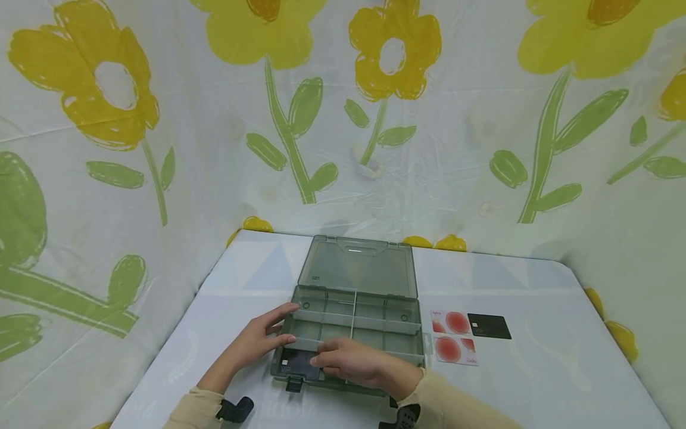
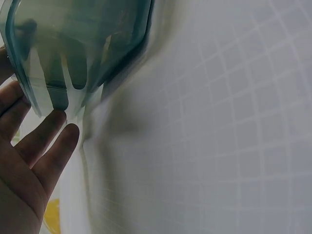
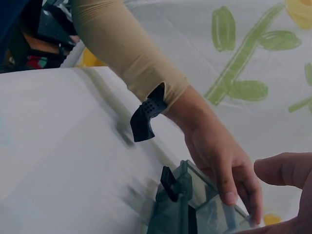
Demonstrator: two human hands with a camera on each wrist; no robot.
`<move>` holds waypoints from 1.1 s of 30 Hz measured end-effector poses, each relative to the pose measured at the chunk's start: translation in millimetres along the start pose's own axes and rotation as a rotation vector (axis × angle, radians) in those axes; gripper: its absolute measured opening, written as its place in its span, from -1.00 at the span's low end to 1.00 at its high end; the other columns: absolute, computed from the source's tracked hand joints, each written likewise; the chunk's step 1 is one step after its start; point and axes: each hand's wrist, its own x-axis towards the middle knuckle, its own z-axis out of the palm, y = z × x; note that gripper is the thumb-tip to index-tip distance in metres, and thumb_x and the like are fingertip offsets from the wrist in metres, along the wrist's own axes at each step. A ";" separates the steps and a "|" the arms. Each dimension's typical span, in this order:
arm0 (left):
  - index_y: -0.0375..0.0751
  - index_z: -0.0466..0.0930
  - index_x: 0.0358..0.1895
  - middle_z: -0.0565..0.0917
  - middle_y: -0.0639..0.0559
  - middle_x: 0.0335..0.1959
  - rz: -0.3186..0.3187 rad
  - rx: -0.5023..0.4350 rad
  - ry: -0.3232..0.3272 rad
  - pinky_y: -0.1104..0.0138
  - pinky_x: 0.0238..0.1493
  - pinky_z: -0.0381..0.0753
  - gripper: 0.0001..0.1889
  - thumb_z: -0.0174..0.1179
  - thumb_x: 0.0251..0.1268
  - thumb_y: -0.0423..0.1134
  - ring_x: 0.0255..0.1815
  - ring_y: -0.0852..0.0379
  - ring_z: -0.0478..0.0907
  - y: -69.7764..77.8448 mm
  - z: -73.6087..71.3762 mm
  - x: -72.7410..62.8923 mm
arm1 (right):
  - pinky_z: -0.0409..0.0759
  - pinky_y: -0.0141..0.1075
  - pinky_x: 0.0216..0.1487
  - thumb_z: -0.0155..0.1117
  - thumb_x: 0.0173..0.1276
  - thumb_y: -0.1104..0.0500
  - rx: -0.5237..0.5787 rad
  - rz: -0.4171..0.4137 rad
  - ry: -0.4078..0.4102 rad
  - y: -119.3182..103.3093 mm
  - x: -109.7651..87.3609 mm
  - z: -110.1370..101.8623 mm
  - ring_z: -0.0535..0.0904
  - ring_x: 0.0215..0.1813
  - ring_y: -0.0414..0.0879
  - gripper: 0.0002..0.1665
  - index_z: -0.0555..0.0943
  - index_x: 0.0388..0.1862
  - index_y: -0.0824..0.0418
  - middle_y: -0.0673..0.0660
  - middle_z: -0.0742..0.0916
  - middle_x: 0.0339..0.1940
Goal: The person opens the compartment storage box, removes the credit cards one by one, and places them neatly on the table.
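Observation:
A translucent grey-green divider box [image 1: 387, 339] stands with its lid [image 1: 356, 265] folded back, away from me. My left hand [image 1: 262, 333] rests on its left edge, with thumb and forefinger at the rim. In the left wrist view, the fingers of my left hand [image 2: 36, 141] spread along the side of the box [image 2: 105, 44]. A black VIP card [image 1: 298, 362] lies in the front left compartment. Over its right end, my right hand [image 1: 359, 363] touches it with the fingertips. In the right wrist view, my right hand's thumb [image 3: 280, 169] is apart from its fingers.
Right of the box, two white cards with red circles, an upper one [image 1: 451, 322] and a lower one [image 1: 455, 350], lie on the white table [image 1: 557, 357]. Another black card [image 1: 489, 326] is beside them. A flower-print cloth [image 1: 445, 149] hangs behind the table.

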 end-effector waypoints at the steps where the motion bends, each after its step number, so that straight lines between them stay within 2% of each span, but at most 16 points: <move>1: -0.18 0.31 0.53 0.30 -0.20 0.55 0.001 -0.001 -0.001 0.00 0.40 0.50 -0.24 0.35 0.33 -0.02 0.52 -0.28 0.25 -0.4 0.0 0.0 | 0.20 0.19 0.58 0.11 0.55 0.21 -0.001 -0.003 -0.002 0.3 -0.6 0.0 0.10 0.58 0.39 -0.20 0.05 0.51 0.66 0.57 0.15 0.56; 13: -0.17 0.32 0.52 0.30 -0.19 0.55 0.004 -0.010 0.003 0.01 0.39 0.51 -0.24 0.36 0.33 -0.02 0.53 -0.28 0.24 -3.0 -0.4 0.0 | 0.22 0.20 0.57 0.13 0.55 0.17 -0.042 -0.052 0.000 -4.7 -11.9 4.3 0.25 0.54 0.33 -0.22 0.12 0.53 0.59 0.50 0.23 0.56; 22: -0.17 0.33 0.52 0.31 -0.18 0.54 0.000 -0.025 0.006 0.01 0.40 0.50 -0.25 0.37 0.32 -0.04 0.53 -0.27 0.24 -2.8 -0.5 0.3 | 0.32 0.17 0.53 0.13 0.58 0.14 -0.075 -0.088 0.020 -10.4 -17.5 5.7 0.36 0.48 0.26 -0.28 0.21 0.53 0.51 0.42 0.37 0.51; 28: -0.16 0.34 0.51 0.32 -0.17 0.54 0.000 -0.024 0.014 0.01 0.40 0.50 -0.25 0.38 0.31 -0.05 0.54 -0.26 0.23 -2.5 0.0 0.8 | 0.34 0.14 0.53 0.13 0.59 0.12 -0.071 -0.122 0.010 -14.6 -16.6 6.9 0.36 0.49 0.22 -0.29 0.21 0.56 0.42 0.35 0.36 0.54; 33: -0.18 0.34 0.51 0.32 -0.19 0.53 0.011 -0.008 0.015 0.01 0.39 0.51 -0.26 0.38 0.32 -0.06 0.53 -0.28 0.24 -1.7 0.3 0.7 | 0.43 0.09 0.48 0.16 0.57 0.16 -0.036 -0.144 0.033 -12.7 -11.5 7.8 0.46 0.42 0.20 -0.31 0.23 0.55 0.40 0.30 0.41 0.49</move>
